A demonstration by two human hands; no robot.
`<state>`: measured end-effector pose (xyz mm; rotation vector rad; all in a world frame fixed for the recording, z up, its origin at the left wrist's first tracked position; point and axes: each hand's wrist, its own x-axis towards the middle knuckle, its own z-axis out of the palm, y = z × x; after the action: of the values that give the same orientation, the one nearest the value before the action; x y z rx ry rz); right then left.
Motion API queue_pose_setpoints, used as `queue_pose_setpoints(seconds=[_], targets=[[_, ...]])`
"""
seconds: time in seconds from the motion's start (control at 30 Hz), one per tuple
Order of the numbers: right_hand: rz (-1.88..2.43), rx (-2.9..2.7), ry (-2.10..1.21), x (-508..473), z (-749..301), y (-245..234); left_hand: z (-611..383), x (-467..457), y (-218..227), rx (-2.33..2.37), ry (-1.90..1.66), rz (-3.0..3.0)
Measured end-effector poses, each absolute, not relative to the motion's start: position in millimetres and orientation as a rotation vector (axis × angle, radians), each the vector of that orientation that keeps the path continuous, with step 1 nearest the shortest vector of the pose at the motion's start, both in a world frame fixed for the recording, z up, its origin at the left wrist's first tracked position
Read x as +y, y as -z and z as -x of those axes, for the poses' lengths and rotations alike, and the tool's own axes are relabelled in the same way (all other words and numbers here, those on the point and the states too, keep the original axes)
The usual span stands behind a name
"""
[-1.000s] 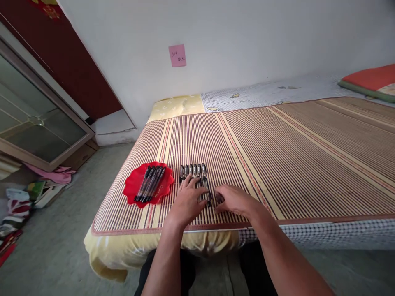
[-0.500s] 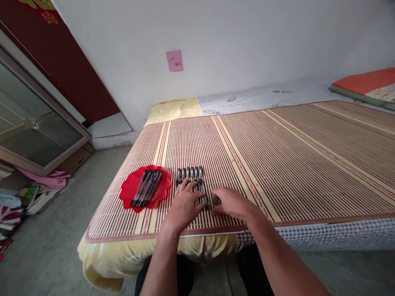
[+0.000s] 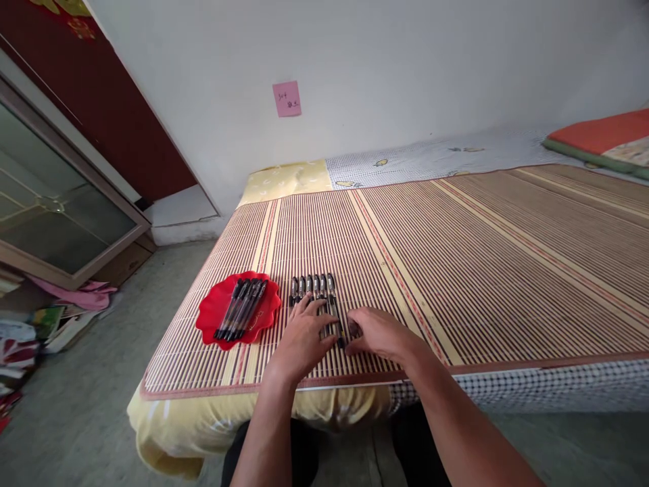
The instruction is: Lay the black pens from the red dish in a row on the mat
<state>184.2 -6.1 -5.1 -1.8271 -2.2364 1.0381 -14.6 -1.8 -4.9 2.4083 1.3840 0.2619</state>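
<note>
Overlapping aligned pens (image 3: pixel 316 285), left hand (image 3: pixel 304 333) spreads; right hand (image 3: pixel 379 333) curls beside them.

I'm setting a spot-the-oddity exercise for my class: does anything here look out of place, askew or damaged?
Mainly the jumble at the left edge, heaped in no clear order. On the mat, nothing plainly stands out; the row of pens looks neat, though the left hand partly hides it.
</note>
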Motion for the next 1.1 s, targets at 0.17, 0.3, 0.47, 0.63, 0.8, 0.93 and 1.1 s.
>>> queue_pose_setpoints(seconds=[0.17, 0.3, 0.47, 0.63, 0.8, 0.93, 1.1], targets=[[1.764, -2.264, -0.958, -5.7, -183.1, 11.3, 13.3, -1.3, 8.1, 1.406, -0.262, -2.413], [1.757, -2.278, -0.939, -5.5, -181.9, 12.8, 12.5, -1.6, 5.9, 1.419, -0.238, -2.402], [1.747, -2.239, -0.98, -6.4, -185.1, 9.2, 13.4, -1.7, 4.9, 1.403, -0.259, -2.401], [1.625, -2.112, -1.115, -3.5, -194.6, 10.8, 14.9, 0.0, 6.3, 1.383, -0.299, -2.421], [1.621, -2.016, -0.994, 2.6, -198.3, 20.2, 21.8, 4.0, 5.1, 1.416, -0.329, -2.377], [1.627, -1.996, -0.999, 2.9, -197.8, 23.8, 30.2, 6.5, 2.3, 1.498, -0.365, -2.318], [1.612, -2.003, -0.993, 3.8, -197.1, 25.7, 29.2, 5.1, 0.8, 1.483, -0.378, -2.323]])
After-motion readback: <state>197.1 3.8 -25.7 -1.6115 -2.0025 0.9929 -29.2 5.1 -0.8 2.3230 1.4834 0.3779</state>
